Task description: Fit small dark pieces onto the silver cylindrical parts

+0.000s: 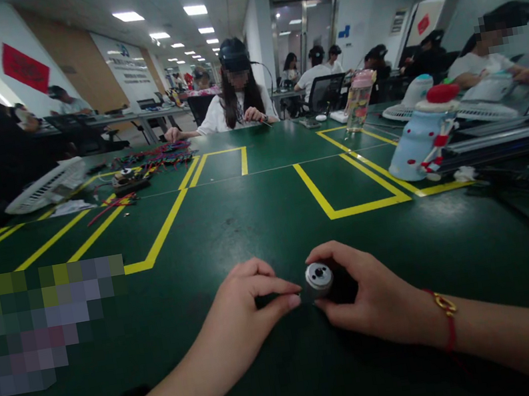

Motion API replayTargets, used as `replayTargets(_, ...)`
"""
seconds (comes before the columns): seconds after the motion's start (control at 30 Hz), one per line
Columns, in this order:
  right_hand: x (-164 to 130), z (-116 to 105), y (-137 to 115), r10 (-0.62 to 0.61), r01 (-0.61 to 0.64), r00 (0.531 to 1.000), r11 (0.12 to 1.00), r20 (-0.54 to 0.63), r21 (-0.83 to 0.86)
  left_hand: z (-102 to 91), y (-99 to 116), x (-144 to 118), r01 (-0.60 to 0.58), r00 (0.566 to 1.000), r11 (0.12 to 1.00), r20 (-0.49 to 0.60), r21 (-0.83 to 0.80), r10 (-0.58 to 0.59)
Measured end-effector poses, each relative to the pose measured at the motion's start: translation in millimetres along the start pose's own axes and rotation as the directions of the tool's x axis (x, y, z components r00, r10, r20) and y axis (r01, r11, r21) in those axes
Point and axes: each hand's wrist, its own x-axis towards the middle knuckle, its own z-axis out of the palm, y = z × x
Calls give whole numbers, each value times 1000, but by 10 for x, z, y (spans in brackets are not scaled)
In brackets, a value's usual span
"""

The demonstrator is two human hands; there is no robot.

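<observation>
A small silver cylindrical motor stands on the green table just in front of me, its round end face with dark holes turned up. Thumb and fingers of my right hand curve around its right side and grip it. Just left of the motor, my left hand is closed in a pinch, thumb against index finger. A tiny bit shows at those fingertips, too small to name. The left fingertips are close to the motor but apart from it.
Yellow tape marks boxes on the green table. Tangled wires and a white slotted device lie at the far left. A blue bottle and a clear pink-lidded bottle stand right. Opposite sits a person.
</observation>
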Motion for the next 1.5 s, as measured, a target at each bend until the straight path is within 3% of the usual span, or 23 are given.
replayTargets(0.13, 5, -23, -3, 9, -11, 998, 1000, -55, -27, 152, -50, 30, -61, 998, 990, 17, 126, 60)
replayTargets(0.2, 4, -131, 26, 39, -45, 992, 998, -121, -49, 104, -47, 6, -45, 999, 997, 29, 64, 43)
replayTargets(0.3, -57, -474, 204, 149, -175, 959, 980, -242, -89, -94, -98, -117, 46, 999, 998, 20, -46, -45)
replayTargets(0.4, -232, -970, 580, 282, -403, 852, 892, -440, -208, -328, -253, -308, 192, 980, 980, -52, -50, -195)
replayTargets(0.53, -556, -1586, 1176, 344, -668, 676, 660, -651, -345, -505, -477, -503, 364, 915, 928, -152, -81, -373)
replayTargets(0.63, -705, -1816, 1407, 389, -738, 624, 578, -678, -347, -521, -522, -538, 426, 882, 898, -170, -113, -440)
replayTargets(0.7, -709, -1808, 1368, 336, -731, 643, 540, -689, -418, -507, -487, -525, 463, 858, 878, -186, -125, -479)
replayTargets(0.8, -580, -1531, 1045, 34, -566, 767, 508, -641, -650, -485, -407, -495, 503, 823, 850, -214, -158, -527)
replayTargets(0.87, -432, -1189, 733, -84, -339, 877, 590, -473, -733, -477, -380, -488, 502, 817, 848, -228, -171, -530)
replayTargets(0.93, -260, -782, 422, -33, -115, 975, 774, -222, -622, -475, -393, -494, 492, 819, 853, -242, -173, -521)
replayTargets(1.03, -12, -232, 69, 9, 15, 998, 921, 59, -390, -482, -454, -515, 467, 835, 869, -242, -164, -495)
replayTargets(1.13, 140, 23, -86, -26, 71, 985, 964, 172, -258, -487, -493, -531, 448, 849, 880, -235, -156, -473)
replayTargets(1.23, 123, -97, -51, 31, -17, 992, 994, 125, -111, -478, -480, -534, 446, 836, 878, -267, -177, -479)
replayTargets(1.33, -27, -514, 112, 211, -211, 977, 977, -26, 11, -465, -459, -525, 443, 835, 874, -263, -199, -483)
replayTargets(1.43, -206, -1089, 308, 386, -416, 881, 908, -273, -60, -461, -465, -515, 454, 840, 871, -237, -188, -489)
replayTargets(1.5, -302, -1481, 427, 382, -542, 782, 808, -493, -233, -459, -473, -511, 459, 840, 871, -232, -176, -490)
